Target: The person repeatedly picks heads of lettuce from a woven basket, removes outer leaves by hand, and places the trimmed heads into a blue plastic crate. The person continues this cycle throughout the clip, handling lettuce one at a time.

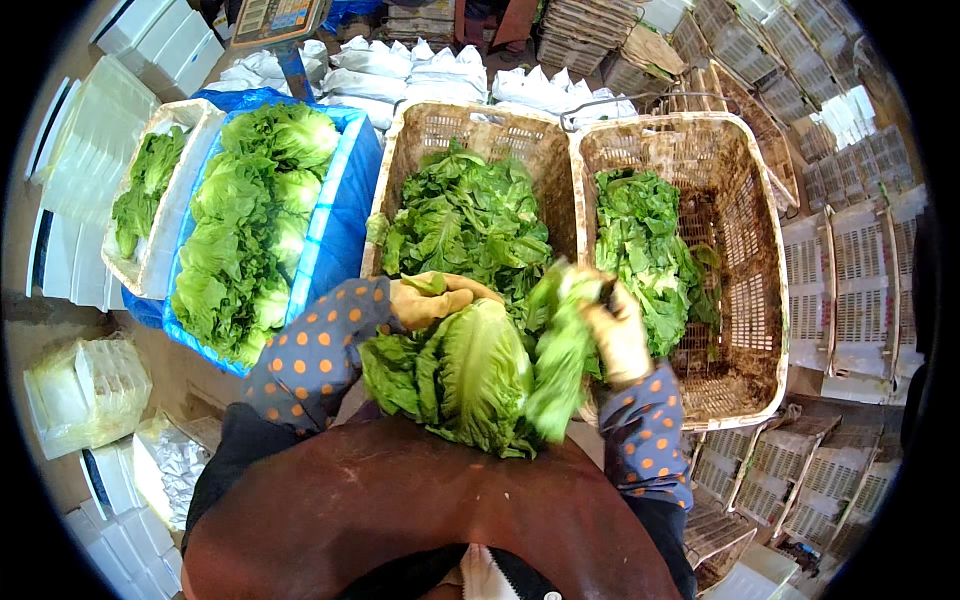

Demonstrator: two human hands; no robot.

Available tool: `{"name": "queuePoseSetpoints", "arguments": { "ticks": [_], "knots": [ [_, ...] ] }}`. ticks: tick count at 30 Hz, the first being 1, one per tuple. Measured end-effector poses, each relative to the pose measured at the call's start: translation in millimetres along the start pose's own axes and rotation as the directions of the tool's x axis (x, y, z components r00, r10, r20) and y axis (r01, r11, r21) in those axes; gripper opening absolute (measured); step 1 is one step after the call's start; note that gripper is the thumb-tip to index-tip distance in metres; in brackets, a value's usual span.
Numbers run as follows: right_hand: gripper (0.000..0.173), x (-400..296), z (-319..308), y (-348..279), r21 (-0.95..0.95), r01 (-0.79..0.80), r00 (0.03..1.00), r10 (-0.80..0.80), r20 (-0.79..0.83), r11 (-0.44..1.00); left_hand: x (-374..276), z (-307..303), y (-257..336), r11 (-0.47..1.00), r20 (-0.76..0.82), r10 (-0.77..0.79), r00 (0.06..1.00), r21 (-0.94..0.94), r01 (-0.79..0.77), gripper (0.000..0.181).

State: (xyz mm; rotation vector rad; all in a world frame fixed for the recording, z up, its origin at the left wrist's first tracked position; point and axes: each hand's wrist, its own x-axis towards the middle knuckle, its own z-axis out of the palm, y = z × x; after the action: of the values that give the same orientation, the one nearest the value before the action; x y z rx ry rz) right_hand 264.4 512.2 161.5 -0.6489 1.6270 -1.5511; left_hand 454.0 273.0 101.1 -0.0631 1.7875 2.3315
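A head of romaine-type lettuce [480,360] lies against the brown apron, its stem end up. My left hand [442,298], in a tan glove, is closed around that stem end, a small piece of leaf over its fingers. Gloved too, my right hand [619,330] grips loose lettuce leaves [559,360], blurred, beside the head; something dark shows at its fingers, too unclear to name. Beyond the hands, a plastic crate [480,112] holds loose green leaves [472,210]. The crate to its right [776,300] has more leaves [645,255] along its left side.
On the left, a blue-lined box [326,187] holds lettuce heads, beside a white foam box [169,225] with green leaves. A scale [274,22] on a post and white sacks [420,75] stand beyond. Stacked crates [862,277] line the right, foam boxes [97,157] the left.
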Motion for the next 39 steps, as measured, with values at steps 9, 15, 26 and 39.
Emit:
{"name": "queuePoseSetpoints", "arguments": {
  "ticks": [9, 15, 26, 39],
  "knots": [
    [0.106, -31, 40, 103, 0.492, -0.421, 0.816, 0.081, 0.572, 0.762, 38, 15, 105, 0.219, 0.027, -0.169, 0.985, 0.976, 0.011, 0.028],
    [0.079, -24, 31, 68, 0.702, -0.411, 0.908, 0.195, 0.371, 0.582, 29, -7, 108, -0.013, -0.222, 0.498, 0.838, 0.965, 0.263, 0.084],
    [0.091, 10, 8, 5, -0.144, 0.275, 0.956, -0.287, -0.066, 0.951, 69, 87, 52, 0.834, -0.522, 0.514, 0.681, 0.489, -0.254, 0.037],
    [0.074, 12, -77, 32, 0.697, -0.578, 0.813, 0.224, 0.537, 0.425, 82, 63, 20, 0.923, -0.28, 0.319, 0.906, 0.311, -0.229, 0.139]
  ]
}}
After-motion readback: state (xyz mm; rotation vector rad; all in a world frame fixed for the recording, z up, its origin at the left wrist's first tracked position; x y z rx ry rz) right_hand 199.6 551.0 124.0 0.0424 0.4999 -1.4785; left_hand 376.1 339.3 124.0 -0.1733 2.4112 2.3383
